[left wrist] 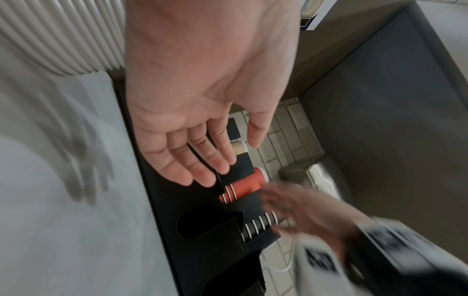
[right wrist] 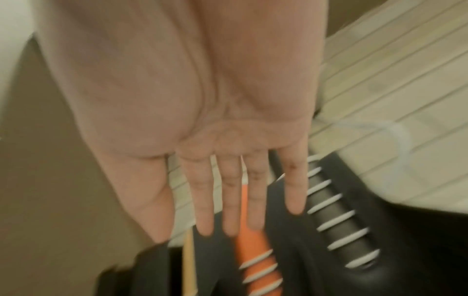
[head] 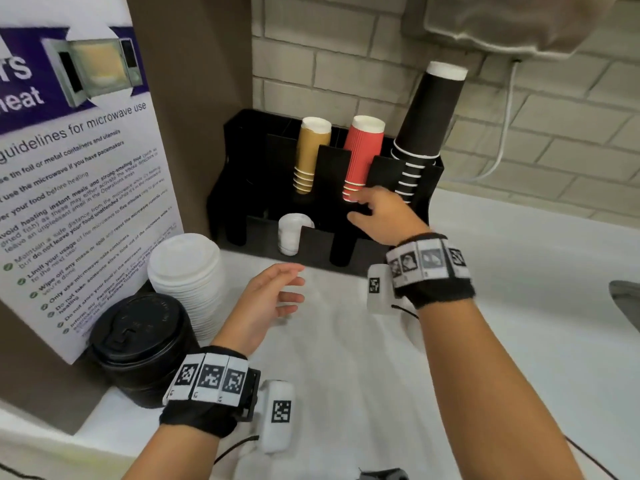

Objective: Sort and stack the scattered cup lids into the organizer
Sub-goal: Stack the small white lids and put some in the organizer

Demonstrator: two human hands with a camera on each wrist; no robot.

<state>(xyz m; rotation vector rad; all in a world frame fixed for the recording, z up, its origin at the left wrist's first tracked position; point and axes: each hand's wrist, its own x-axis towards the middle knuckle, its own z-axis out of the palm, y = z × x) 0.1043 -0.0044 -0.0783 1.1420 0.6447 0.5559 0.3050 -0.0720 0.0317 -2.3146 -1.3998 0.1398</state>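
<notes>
A black organizer [head: 242,174] stands against the brick wall and holds stacks of tan [head: 310,154], red [head: 363,154] and black cups [head: 426,123]. Several white lids [head: 291,233] sit in its middle front slot. A tall stack of white lids [head: 187,275] and a stack of black lids [head: 138,341] stand on the counter at the left. My left hand [head: 273,299] hovers open and empty above the counter in front of the organizer. My right hand [head: 377,213] reaches over the organizer's right front part, fingers straight [right wrist: 255,200], holding nothing.
A microwave guidelines poster [head: 69,168] stands at the left behind the lid stacks. The white counter [head: 519,271] runs to the right, where a sink edge [head: 623,299] shows. A white cable [head: 505,133] hangs on the brick wall.
</notes>
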